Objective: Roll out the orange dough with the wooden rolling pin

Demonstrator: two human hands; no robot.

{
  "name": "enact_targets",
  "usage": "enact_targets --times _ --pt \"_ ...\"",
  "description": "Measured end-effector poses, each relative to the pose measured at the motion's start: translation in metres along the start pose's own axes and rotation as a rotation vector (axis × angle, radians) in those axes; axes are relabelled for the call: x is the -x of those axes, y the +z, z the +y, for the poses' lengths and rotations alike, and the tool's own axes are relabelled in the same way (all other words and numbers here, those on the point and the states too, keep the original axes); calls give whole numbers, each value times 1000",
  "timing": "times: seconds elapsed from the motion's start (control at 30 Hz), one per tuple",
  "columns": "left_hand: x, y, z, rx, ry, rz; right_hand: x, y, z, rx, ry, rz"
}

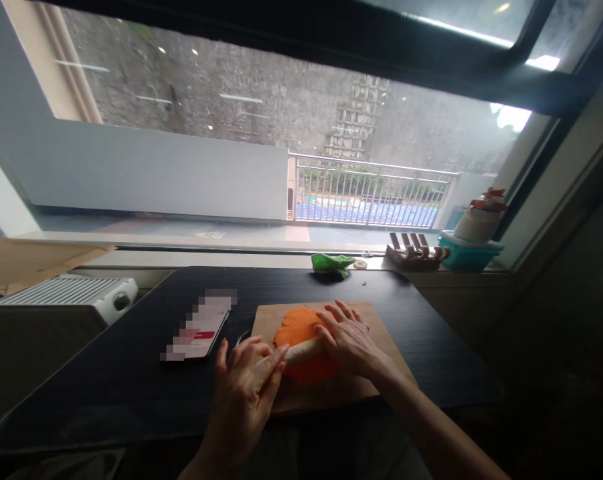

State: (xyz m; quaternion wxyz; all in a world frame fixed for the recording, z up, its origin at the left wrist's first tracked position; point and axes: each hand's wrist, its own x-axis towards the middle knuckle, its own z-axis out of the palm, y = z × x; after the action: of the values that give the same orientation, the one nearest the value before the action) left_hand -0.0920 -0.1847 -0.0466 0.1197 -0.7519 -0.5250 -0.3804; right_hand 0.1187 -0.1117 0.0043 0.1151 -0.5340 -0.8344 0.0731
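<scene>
A pale rolling pin (pixel 304 351) lies slantwise across a flattened orange sheet of dough or clay (pixel 296 325). Beneath the sheet is a tan board (pixel 381 333) near the table's front edge. My left hand (pixel 249 377) holds the pin's near left end, thumb along it and fingers curled over. At the other end, my right hand (pixel 349 337) grips the pin under its palm, fingers reaching past it over the sheet. The pin's right end is hidden under that hand.
On the dark table (pixel 131 380), a phone (pixel 201 330) lies left of the board. A green cloth (pixel 331 264) sits at the back edge. The windowsill carries a brown slotted rack (pixel 416 253) and a teal box (pixel 469 252). A white radiator (pixel 66 300) stands at left.
</scene>
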Motion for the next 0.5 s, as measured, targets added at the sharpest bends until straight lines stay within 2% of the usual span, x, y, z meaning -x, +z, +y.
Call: enact_targets --times 0.13,0.2,0.27,0.37,0.5 --pt "0 2 -5 -17 -1 -34 -42 -1 -8 -36 3 -146" --pt "-1 3 -9 -29 -6 -50 -69 3 -14 -52 32 -162" --pt "-2 4 -11 -35 -10 -58 -85 10 -18 -56 46 -118" --pt "-2 1 -6 -22 -4 -64 -80 16 -17 -53 43 -29" --pt "2 -5 10 19 38 -72 -37 11 -10 -67 75 1"
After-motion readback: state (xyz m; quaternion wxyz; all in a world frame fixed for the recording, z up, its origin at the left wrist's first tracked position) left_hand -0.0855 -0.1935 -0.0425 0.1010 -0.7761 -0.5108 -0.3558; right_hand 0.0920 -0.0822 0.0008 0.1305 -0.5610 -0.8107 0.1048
